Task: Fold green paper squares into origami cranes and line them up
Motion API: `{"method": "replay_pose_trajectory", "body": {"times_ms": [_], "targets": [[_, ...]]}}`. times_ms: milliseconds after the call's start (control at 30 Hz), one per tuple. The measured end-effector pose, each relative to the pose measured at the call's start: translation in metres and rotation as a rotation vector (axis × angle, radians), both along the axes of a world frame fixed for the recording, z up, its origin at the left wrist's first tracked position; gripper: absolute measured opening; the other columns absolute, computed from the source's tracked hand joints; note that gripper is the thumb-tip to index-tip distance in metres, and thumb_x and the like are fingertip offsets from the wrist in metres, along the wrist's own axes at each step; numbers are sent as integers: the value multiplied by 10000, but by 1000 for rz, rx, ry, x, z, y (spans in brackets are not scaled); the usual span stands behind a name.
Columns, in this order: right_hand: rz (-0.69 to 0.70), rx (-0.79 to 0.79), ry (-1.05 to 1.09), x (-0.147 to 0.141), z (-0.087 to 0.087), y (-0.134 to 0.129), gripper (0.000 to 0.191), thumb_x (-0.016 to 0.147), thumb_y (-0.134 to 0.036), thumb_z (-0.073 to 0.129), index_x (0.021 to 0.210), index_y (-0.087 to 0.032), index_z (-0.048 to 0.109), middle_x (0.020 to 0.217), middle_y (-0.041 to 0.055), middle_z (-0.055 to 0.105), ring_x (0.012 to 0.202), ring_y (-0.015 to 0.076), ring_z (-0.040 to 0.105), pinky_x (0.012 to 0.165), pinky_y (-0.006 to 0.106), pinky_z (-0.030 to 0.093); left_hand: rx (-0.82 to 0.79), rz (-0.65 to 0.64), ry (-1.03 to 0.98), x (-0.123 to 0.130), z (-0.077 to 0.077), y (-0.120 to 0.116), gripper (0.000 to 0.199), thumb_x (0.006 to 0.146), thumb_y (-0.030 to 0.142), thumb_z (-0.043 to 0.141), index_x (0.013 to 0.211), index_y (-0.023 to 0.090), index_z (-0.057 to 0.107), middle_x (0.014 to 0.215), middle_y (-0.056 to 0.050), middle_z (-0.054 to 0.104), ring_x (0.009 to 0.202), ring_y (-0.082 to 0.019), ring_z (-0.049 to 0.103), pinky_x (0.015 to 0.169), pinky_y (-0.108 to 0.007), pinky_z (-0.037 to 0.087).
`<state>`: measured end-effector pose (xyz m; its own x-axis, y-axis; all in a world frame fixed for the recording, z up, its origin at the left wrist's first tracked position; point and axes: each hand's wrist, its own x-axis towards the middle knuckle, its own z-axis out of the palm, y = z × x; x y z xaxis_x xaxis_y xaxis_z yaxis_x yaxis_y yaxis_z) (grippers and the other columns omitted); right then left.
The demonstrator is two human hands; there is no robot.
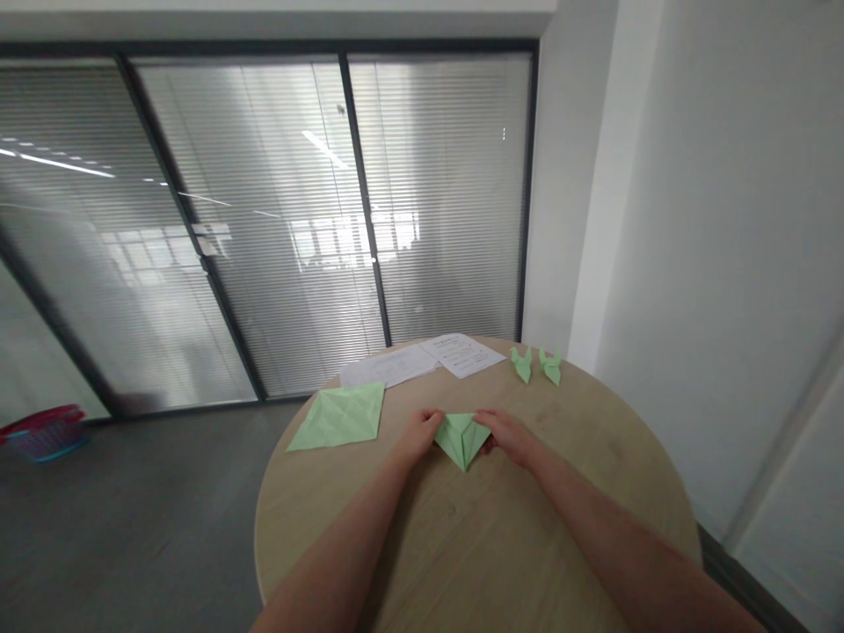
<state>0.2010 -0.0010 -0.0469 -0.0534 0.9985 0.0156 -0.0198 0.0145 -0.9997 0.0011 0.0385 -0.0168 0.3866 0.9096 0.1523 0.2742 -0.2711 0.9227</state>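
A partly folded green paper (463,440) is held over the middle of the round wooden table (454,545), its point toward me and creases running down its centre. My left hand (422,432) pinches its left corner, thumb on top. At the right corner my right hand (505,432) grips the same paper, with some fingers tucked beneath the edge. To the left of my hands lies a creased green sheet (344,416), spread flat. Two small folded green figures (522,365) (550,366) sit side by side near the table's back right edge.
White papers (389,365), one a printed sheet (463,353), lie along the table's back edge. A red and blue basket (47,432) is on the floor at the far left. Behind the table stand glass panels with blinds; a white wall is at the right.
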Motion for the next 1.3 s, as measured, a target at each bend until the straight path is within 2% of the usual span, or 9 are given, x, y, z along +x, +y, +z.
{"method": "replay_pose_trajectory", "body": {"times_ms": [200,400,633,900,1133,1300], "targets": [[-7,-8,-34,-2,3,-1,215,868,-351,574,753,-178,631,618,-1,584,489,127,530,431,223,446,12,1,42,0,0,2,362,799,492,542,598,190,535,551,25,448,560,-145,455,536,-261,342],[-13,-5,-61,-3,3,-3,216,888,-342,556,773,-173,625,629,-1,597,498,125,538,437,213,445,84,10,66,-1,-5,8,369,776,507,509,582,193,498,574,36,413,591,-134,419,565,-266,302],[-7,-6,-63,-4,6,-5,227,898,-304,515,755,-165,623,614,-6,578,488,123,529,433,220,451,70,-5,99,0,-3,6,406,777,547,543,607,178,540,595,36,429,628,-139,416,594,-273,289],[-15,-12,-75,-4,6,-5,230,904,-363,572,777,-178,621,631,-10,589,509,127,546,455,221,456,80,-8,119,0,-5,9,421,789,544,536,574,185,504,573,47,388,604,-127,385,589,-283,275],[-23,-4,-81,-4,4,-4,209,916,-320,546,784,-178,626,635,-6,597,523,138,561,465,233,463,72,-46,94,0,-14,12,410,789,545,573,708,149,643,654,20,524,658,-145,454,628,-280,332],[-26,-2,-110,-4,3,-4,222,927,-293,510,768,-181,617,632,-3,604,520,138,555,461,235,457,72,-61,99,1,-13,10,403,782,540,580,748,147,666,667,16,541,660,-148,463,638,-284,343]]}}
